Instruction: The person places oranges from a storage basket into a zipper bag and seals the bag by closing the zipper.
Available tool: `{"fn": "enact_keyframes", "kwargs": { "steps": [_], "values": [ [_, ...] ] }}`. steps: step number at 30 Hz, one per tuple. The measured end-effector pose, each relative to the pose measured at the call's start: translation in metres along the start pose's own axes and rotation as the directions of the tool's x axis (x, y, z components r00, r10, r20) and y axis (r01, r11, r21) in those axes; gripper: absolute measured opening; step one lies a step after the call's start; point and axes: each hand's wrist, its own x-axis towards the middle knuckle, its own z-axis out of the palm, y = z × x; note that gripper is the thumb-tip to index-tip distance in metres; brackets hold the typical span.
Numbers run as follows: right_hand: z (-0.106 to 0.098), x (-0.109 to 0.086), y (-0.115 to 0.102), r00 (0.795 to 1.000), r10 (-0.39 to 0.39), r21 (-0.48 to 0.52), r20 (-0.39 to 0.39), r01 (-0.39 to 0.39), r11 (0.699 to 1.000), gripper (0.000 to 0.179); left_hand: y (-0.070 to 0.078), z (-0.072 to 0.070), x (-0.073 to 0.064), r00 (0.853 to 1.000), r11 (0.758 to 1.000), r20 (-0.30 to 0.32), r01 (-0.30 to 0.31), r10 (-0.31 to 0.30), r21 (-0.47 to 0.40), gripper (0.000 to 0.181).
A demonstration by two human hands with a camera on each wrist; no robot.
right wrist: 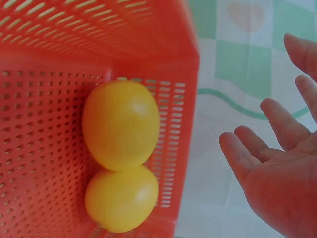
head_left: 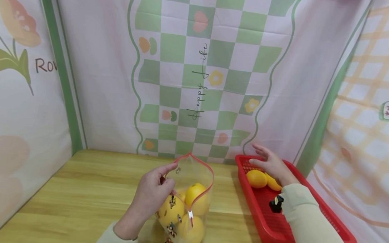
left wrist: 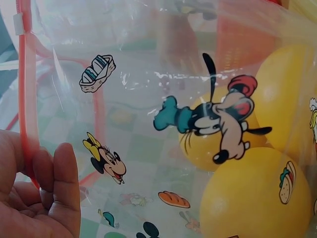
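Note:
A clear zip bag [head_left: 213,177] with red edging and cartoon prints stands with its mouth spread. Several round yellow fruits [head_left: 194,231] lie inside, showing through the plastic. My left hand [head_left: 155,186] pinches the bag's red rim on the left side; in the left wrist view its fingers [left wrist: 67,183] curl at that edging. Over the far end of a red basket [head_left: 256,223] is my right hand [head_left: 273,167], holding nothing, fingers spread. Two yellow fruits [right wrist: 121,126] touch each other at that end of the basket, apart from the hand in the right wrist view.
Both the bag and the basket stand on a wood-grain table [head_left: 99,189], the basket to the right of the bag. A checked green and white cloth [head_left: 196,75] hangs behind, and printed cloths [head_left: 23,130] close in both sides. The white zip slider [head_left: 190,215] sits at the near rim.

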Motion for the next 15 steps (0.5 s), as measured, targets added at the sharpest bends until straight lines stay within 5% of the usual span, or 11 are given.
{"fn": "enact_keyframes", "kwargs": {
  "steps": [15],
  "values": [
    [-0.003, 0.003, 0.026, 0.998, 0.057, 0.021, 0.040, -0.057, 0.998, 0.081, 0.000, 0.000, 0.001, 1.000, 1.000, 0.006, 0.000, 0.000, 0.000, 0.052]
  ]
}}
